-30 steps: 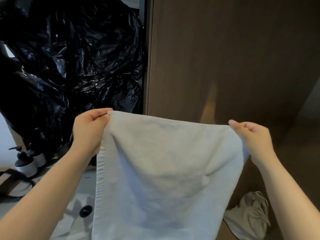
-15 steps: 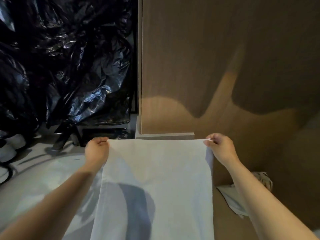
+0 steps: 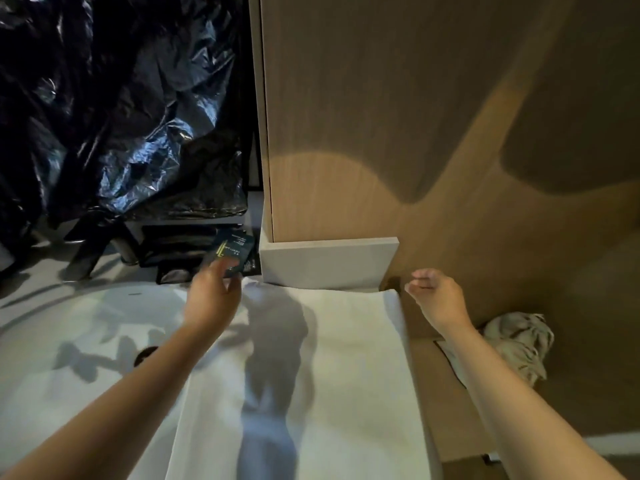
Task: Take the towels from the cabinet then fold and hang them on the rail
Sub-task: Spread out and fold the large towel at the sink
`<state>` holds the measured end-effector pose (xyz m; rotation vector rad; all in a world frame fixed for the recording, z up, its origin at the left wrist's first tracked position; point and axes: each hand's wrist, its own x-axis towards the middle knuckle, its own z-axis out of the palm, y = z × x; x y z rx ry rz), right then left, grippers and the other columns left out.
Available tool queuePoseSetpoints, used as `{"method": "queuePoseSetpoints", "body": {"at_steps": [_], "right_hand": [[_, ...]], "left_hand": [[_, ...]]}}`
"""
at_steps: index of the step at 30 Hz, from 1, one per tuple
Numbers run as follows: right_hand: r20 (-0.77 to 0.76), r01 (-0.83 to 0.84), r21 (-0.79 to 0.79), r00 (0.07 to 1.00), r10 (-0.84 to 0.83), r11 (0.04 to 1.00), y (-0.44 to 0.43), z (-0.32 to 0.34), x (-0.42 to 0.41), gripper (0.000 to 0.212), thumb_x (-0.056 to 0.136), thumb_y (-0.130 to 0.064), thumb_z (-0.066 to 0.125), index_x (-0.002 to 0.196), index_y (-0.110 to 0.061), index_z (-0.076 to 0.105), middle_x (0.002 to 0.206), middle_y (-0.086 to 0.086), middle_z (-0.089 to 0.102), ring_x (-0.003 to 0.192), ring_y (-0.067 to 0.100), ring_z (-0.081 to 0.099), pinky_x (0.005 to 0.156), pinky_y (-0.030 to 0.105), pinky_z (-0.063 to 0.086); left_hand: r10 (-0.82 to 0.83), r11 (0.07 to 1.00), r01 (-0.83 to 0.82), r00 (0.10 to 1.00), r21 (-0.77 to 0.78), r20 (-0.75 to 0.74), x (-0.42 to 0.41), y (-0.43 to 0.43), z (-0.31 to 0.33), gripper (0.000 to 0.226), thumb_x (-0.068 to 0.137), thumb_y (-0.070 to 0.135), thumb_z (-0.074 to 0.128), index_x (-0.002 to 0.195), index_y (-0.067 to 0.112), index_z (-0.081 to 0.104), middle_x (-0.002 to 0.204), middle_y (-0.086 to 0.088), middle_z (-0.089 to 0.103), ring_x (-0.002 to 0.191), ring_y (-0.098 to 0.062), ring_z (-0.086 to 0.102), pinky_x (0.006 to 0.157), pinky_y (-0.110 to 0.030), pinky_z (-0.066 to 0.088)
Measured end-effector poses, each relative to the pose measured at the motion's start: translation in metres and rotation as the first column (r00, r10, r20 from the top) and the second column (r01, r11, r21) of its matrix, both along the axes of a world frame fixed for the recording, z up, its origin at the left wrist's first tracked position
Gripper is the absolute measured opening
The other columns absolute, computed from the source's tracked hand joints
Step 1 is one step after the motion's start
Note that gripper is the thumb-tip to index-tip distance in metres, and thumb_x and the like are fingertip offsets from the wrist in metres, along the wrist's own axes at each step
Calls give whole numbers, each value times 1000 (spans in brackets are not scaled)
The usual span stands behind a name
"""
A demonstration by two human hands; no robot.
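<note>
Towel lies spread flat on the white table, far edge just beside the cabinet. Left hand and right hand hover at its far corners, fingers loose, holding nothing.

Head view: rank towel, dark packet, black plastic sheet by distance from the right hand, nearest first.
1. towel: its far corner lies just left of the right hand.
2. dark packet: further left, past the towel's far edge.
3. black plastic sheet: upper left, at the back.
</note>
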<state>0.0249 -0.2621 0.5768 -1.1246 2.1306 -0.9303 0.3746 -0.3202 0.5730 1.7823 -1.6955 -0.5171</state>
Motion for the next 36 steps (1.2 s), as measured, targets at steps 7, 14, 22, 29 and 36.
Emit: {"method": "queuePoseSetpoints", "body": {"at_steps": [7,14,22,29,36], "right_hand": [[13,0,-38,1000,1,999,85,-14,21,12,91,-16,67,103,-15,65,88,-7,65,82,6,60,70,14,44],[117,140,82,982,-149,987,222,-53,34,17,93,-21,65,110,-23,61,96,-16,63,88,-5,57,67,10,41],[301,183,222,922,-246,958,328,-99,65,15,97,-27,58,109,-25,66,100,-11,70,97,10,66,81,25,55],[555,200,167,790,-260,965,333,-94,75,31,98,-34,56,128,-25,58,100,11,69,83,17,66,74,31,57],[714,345,8,655,-247,939,336,-69,84,20,95,-10,59,101,-12,77,87,18,68,73,26,55,66,33,51]], "left_hand": [[-449,887,449,893,110,-28,-50,100,-7,19,93,14,60,110,15,70,112,2,70,103,-11,64,84,-11,40],[-701,700,673,712,240,50,-80,171,-41,37,98,29,52,132,16,58,135,-2,59,127,-17,50,103,-18,28],[-801,599,652,471,466,370,-96,185,-72,62,99,54,31,154,27,20,163,2,14,149,-19,15,119,-41,15],[-811,581,645,510,497,287,-102,187,-67,65,98,54,33,154,23,23,161,-2,19,148,-23,16,119,-49,14],[-815,561,583,511,588,272,-105,170,-64,69,97,62,20,154,22,21,161,2,21,147,-19,21,120,-40,16]]}}
